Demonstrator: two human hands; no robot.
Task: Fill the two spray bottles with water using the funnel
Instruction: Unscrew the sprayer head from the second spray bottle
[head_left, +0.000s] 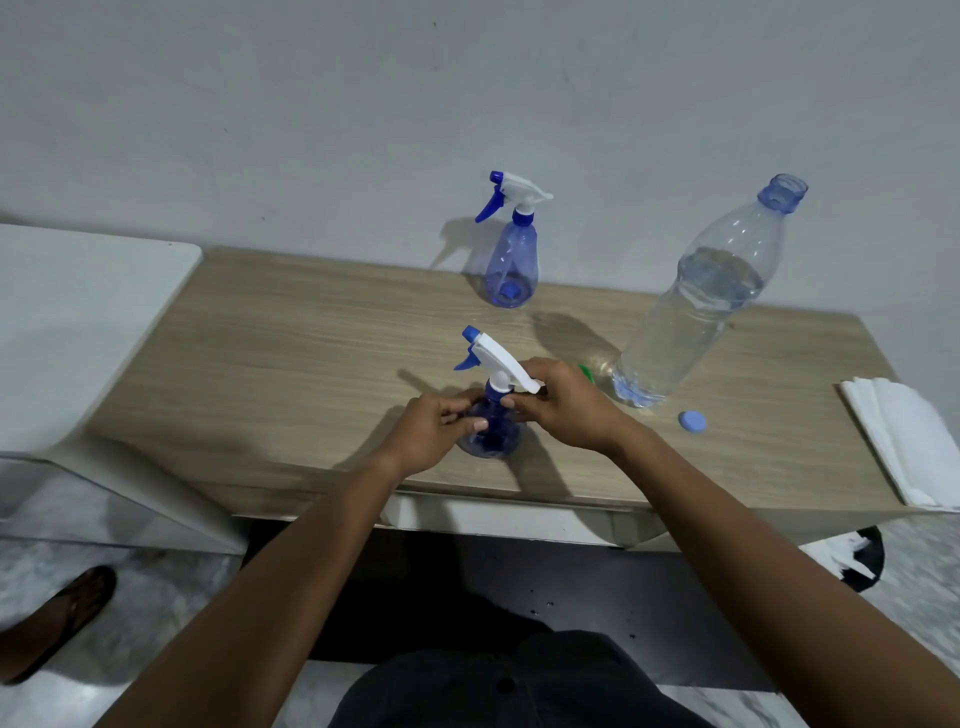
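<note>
While hand-held, spray bottle (496, 441) (seemingly) upright.

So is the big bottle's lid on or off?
Off. The big bottle has a bare neck, and a blue cap lies on the table beside it.

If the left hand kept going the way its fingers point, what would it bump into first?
The near spray bottle, whose body the left hand grips right now. Past it, probably the right hand, which pinches the bottle's neck.
</note>
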